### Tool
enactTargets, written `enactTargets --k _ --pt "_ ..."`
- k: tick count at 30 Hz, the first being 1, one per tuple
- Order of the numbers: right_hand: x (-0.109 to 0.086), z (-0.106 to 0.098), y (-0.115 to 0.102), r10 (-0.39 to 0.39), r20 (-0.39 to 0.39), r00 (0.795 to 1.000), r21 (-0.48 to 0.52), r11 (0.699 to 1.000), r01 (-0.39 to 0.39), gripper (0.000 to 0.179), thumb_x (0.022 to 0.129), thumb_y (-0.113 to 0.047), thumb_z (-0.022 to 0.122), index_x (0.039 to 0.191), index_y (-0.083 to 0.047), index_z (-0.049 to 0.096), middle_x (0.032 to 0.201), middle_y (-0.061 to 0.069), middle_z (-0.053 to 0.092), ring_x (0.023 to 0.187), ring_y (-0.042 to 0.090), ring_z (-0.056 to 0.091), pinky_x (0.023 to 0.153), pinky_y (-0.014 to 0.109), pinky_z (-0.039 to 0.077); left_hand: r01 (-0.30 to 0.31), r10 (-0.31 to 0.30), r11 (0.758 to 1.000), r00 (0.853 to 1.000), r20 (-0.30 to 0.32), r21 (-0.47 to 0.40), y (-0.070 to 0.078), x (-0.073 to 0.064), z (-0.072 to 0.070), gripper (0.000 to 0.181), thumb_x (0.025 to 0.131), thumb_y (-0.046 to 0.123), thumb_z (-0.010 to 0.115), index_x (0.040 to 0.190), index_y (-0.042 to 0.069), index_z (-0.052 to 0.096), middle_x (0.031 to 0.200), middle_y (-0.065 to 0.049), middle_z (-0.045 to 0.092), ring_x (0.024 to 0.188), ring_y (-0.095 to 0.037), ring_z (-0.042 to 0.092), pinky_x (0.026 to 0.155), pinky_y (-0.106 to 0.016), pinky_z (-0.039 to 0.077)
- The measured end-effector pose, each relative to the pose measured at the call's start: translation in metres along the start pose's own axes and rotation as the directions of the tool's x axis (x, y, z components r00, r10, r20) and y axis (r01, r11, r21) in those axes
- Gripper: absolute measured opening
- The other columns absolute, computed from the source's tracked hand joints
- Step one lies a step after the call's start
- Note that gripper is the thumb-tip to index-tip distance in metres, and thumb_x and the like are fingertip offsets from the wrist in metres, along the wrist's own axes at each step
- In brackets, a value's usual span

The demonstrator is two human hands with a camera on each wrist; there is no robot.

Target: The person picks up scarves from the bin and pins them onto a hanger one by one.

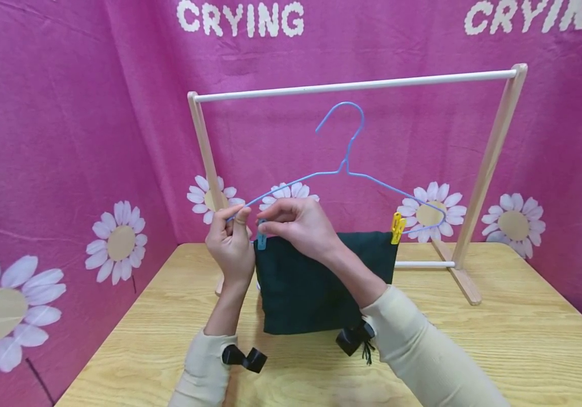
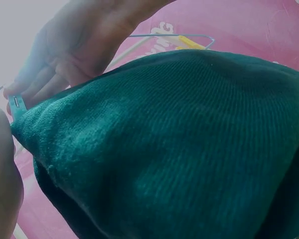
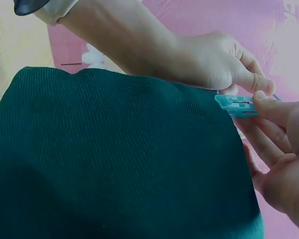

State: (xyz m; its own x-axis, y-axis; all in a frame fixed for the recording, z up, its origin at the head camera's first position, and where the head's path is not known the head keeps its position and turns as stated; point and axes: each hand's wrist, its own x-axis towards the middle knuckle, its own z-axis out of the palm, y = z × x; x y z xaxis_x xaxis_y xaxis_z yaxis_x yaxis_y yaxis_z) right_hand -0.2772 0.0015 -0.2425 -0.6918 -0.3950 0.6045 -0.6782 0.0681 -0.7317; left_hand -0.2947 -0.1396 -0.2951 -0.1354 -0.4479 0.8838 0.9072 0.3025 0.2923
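Note:
A blue wire hanger (image 1: 379, 182) stands upright in front of the rack, its hook below the top bar and apart from it. My left hand (image 1: 231, 249) grips the hanger's left end between thumb and fingers. Folded dark green cloth (image 1: 316, 294) hangs from the hanger's lower wire. With thumb and fingers, my right hand (image 1: 303, 226) pinches a blue clothespin (image 3: 236, 105) whose jaws sit on the cloth's top left corner. At the top right corner, a yellow clothespin (image 1: 398, 229) clips cloth and wire together.
Behind the hanger, a wooden rack (image 1: 491, 152) with a white top bar (image 1: 357, 86) stands on the wood-grain table (image 1: 535, 328). Pink fabric (image 1: 398, 51) with daisies surrounds the table. Black wrist cameras (image 1: 245, 358) are strapped to both sleeves.

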Motion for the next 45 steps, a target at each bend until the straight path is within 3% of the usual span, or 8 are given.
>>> enactTargets --k 6,10,15,22,29,35,40,45 --pt "0.002 0.000 -0.003 0.014 0.033 0.999 -0.025 1.000 -0.013 0.014 0.085 -0.002 0.076 0.098 0.002 0.075 0.091 0.017 0.076 0.079 0.018 0.075 0.078 0.032 0.061 0.001 -0.002 1.000 1.000 -0.024 -0.016 0.004 0.001 0.000 0.041 0.088 0.029 0.074 0.091 -0.011 0.065 0.054 -0.014 0.041 0.046 -0.002 0.039 0.044 -0.013 0.032" --pt "0.003 -0.001 -0.004 0.052 0.072 0.996 0.013 0.998 -0.053 0.014 0.085 0.000 0.075 0.099 0.004 0.073 0.092 0.019 0.075 0.078 0.017 0.074 0.078 0.034 0.061 -0.007 0.007 1.000 1.000 -0.024 -0.012 0.007 0.002 0.000 0.042 0.088 0.030 0.074 0.091 -0.010 0.065 0.054 -0.013 0.041 0.045 -0.002 0.039 0.044 -0.013 0.033" --pt "0.002 -0.003 -0.005 0.063 0.094 0.994 -0.015 0.998 -0.062 0.014 0.086 -0.004 0.075 0.098 0.001 0.074 0.091 0.015 0.076 0.080 0.017 0.075 0.080 0.032 0.061 -0.028 0.028 1.000 0.999 -0.026 0.001 0.012 0.004 0.002 0.039 0.088 0.029 0.074 0.091 -0.009 0.066 0.056 -0.013 0.042 0.046 -0.004 0.039 0.044 -0.013 0.032" --pt "-0.004 -0.003 -0.012 0.033 0.076 0.997 -0.159 0.987 -0.021 0.022 0.086 -0.012 0.076 0.106 -0.003 0.073 0.098 0.009 0.076 0.086 0.015 0.074 0.081 0.031 0.060 -0.009 0.009 1.000 1.000 -0.015 -0.013 0.011 0.004 0.004 0.039 0.088 0.029 0.074 0.091 -0.009 0.067 0.057 -0.012 0.041 0.047 -0.003 0.038 0.044 -0.013 0.031" --pt "-0.019 -0.012 -0.011 -0.095 0.059 0.994 -0.314 0.943 0.109 0.043 0.088 -0.018 0.076 0.129 -0.009 0.065 0.122 0.005 0.070 0.106 0.017 0.070 0.095 0.036 0.056 0.025 -0.025 0.999 0.999 -0.021 -0.038 0.005 0.003 0.001 0.035 0.088 0.023 0.075 0.091 -0.011 0.066 0.057 -0.008 0.043 0.047 -0.001 0.042 0.044 -0.013 0.035" --pt "-0.034 -0.030 -0.016 -0.183 -0.004 0.983 -0.372 0.913 0.169 0.040 0.089 -0.020 0.076 0.127 -0.013 0.066 0.119 0.001 0.071 0.110 0.014 0.066 0.101 0.040 0.051 0.043 -0.045 0.997 0.999 -0.022 -0.059 0.000 0.005 -0.002 0.025 0.088 0.010 0.075 0.092 -0.012 0.064 0.060 0.002 0.046 0.044 -0.004 0.043 0.043 -0.014 0.034" --pt "-0.046 -0.050 -0.017 -0.208 -0.022 0.978 -0.427 0.886 0.178 0.036 0.090 -0.018 0.075 0.124 -0.014 0.067 0.116 0.000 0.071 0.111 0.014 0.065 0.102 0.040 0.050 0.048 -0.048 0.997 0.999 -0.007 -0.068 -0.001 0.006 -0.003 0.030 0.090 0.015 0.074 0.094 -0.013 0.064 0.058 -0.009 0.044 0.042 -0.014 0.042 0.044 -0.015 0.036" --pt "-0.057 -0.070 -0.015 -0.216 -0.073 0.974 -0.421 0.892 0.166 0.031 0.089 -0.013 0.075 0.119 -0.013 0.070 0.114 -0.001 0.072 0.109 0.011 0.065 0.101 0.031 0.050 0.056 -0.056 0.996 0.998 -0.001 -0.073 -0.001 0.007 -0.004 0.026 0.089 0.011 0.073 0.095 -0.013 0.063 0.055 -0.016 0.043 0.042 -0.017 0.042 0.045 -0.016 0.038"
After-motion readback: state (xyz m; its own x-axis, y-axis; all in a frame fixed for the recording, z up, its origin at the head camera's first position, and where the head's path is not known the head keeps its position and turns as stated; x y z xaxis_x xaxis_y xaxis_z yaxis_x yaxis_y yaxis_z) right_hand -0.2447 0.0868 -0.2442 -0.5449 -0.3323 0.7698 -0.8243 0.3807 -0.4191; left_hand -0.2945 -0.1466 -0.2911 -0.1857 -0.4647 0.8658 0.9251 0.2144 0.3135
